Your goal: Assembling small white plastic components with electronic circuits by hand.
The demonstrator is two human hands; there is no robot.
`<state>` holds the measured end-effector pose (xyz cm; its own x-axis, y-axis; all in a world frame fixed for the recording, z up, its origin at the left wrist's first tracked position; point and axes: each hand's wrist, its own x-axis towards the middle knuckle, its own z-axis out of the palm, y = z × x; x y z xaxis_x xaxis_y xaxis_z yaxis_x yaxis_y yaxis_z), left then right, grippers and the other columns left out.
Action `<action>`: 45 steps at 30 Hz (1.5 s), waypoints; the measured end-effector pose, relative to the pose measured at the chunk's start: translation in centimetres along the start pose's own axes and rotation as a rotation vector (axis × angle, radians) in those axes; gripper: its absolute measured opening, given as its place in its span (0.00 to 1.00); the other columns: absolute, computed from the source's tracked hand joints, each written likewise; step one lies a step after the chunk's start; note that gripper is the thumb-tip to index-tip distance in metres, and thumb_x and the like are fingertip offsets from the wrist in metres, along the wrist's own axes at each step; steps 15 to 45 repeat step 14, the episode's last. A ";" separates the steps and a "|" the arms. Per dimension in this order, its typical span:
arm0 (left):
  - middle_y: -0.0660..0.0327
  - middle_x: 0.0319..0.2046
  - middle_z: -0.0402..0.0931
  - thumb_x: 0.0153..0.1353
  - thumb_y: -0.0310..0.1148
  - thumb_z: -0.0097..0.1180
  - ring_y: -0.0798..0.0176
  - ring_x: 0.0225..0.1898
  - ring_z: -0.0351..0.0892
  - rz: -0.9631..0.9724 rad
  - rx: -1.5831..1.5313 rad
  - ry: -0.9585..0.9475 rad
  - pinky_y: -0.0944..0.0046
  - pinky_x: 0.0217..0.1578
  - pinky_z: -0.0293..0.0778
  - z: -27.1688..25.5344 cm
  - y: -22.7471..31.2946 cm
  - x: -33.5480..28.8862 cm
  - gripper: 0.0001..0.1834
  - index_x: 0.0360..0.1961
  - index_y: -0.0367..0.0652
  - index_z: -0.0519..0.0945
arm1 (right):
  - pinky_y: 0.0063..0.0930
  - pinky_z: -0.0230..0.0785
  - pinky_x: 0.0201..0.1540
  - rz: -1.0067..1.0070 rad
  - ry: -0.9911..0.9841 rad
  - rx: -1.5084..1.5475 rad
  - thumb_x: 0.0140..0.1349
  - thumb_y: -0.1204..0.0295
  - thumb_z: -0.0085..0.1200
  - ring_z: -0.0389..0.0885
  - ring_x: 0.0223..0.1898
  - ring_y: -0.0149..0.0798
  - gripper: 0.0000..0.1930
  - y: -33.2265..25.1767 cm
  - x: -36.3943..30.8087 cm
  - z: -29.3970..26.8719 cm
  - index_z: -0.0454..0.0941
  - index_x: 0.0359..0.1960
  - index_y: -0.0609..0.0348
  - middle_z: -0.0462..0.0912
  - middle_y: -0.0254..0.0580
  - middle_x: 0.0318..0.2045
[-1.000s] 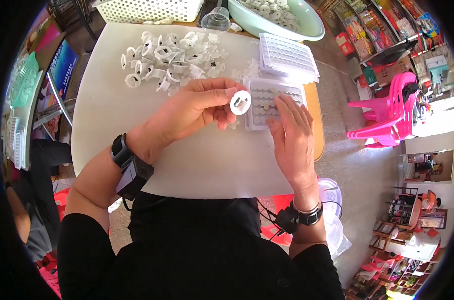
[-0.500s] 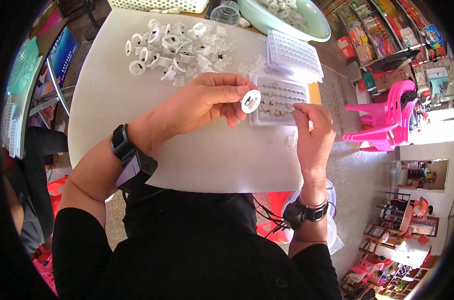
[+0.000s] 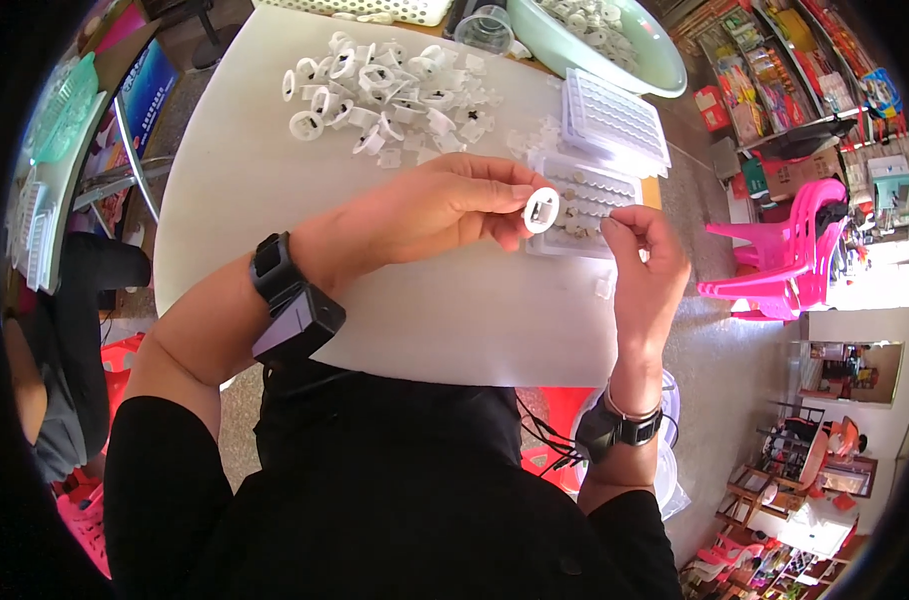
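Observation:
My left hand [image 3: 465,205] is closed in a pinch on a round white plastic part [image 3: 542,211], a flanged ring with a dark slot and a small block at its centre. Its open face is turned toward my right hand [image 3: 647,250]. That hand hovers at the right edge of a clear ridged tray [image 3: 630,190], thumb and forefinger pressed together. Whatever they pinch is too small to make out. Several small round metal discs [image 3: 572,213] lie in the tray's rows, partly hidden behind the white part.
A heap of similar white parts [image 3: 380,80] covers the far left of the white table [image 3: 455,320]. Small clear pieces lie beside it. Stacked ridged trays [image 3: 615,115], a pale green basin [image 3: 665,82] and a clear cup [image 3: 485,30] stand at the far side. Pink chairs [image 3: 795,245] stand right.
The whole view has shifted, so the table appears farther right. My hands have drawn slightly closer together, and the white part has turned a little in my left hand.

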<state>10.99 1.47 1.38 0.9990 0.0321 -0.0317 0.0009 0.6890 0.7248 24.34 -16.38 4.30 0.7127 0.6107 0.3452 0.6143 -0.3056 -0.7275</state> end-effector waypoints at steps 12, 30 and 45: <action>0.63 0.38 0.76 0.68 0.33 0.49 0.71 0.36 0.72 0.027 0.018 -0.024 0.71 0.39 0.70 -0.5 -0.3 0.1 0.17 0.53 0.35 0.74 | 0.23 0.69 0.33 -0.127 -0.025 0.148 0.53 0.81 0.60 0.74 0.28 0.31 0.05 -3.8 -1.9 3.3 0.79 0.32 0.60 0.78 0.36 0.30; 0.63 0.40 0.76 0.68 0.33 0.48 0.70 0.37 0.73 -0.002 0.104 -0.003 0.70 0.40 0.71 -0.5 -0.2 -0.1 0.17 0.54 0.35 0.74 | 0.23 0.69 0.33 -0.087 -0.073 0.166 0.53 0.81 0.60 0.74 0.29 0.31 0.05 -3.6 -1.8 3.2 0.79 0.32 0.60 0.78 0.36 0.30; 0.63 0.40 0.76 0.68 0.33 0.48 0.70 0.37 0.73 -0.002 0.104 -0.003 0.70 0.40 0.71 -0.5 -0.2 -0.1 0.17 0.54 0.35 0.74 | 0.23 0.69 0.33 -0.087 -0.073 0.166 0.53 0.81 0.60 0.74 0.29 0.31 0.05 -3.6 -1.8 3.2 0.79 0.32 0.60 0.78 0.36 0.30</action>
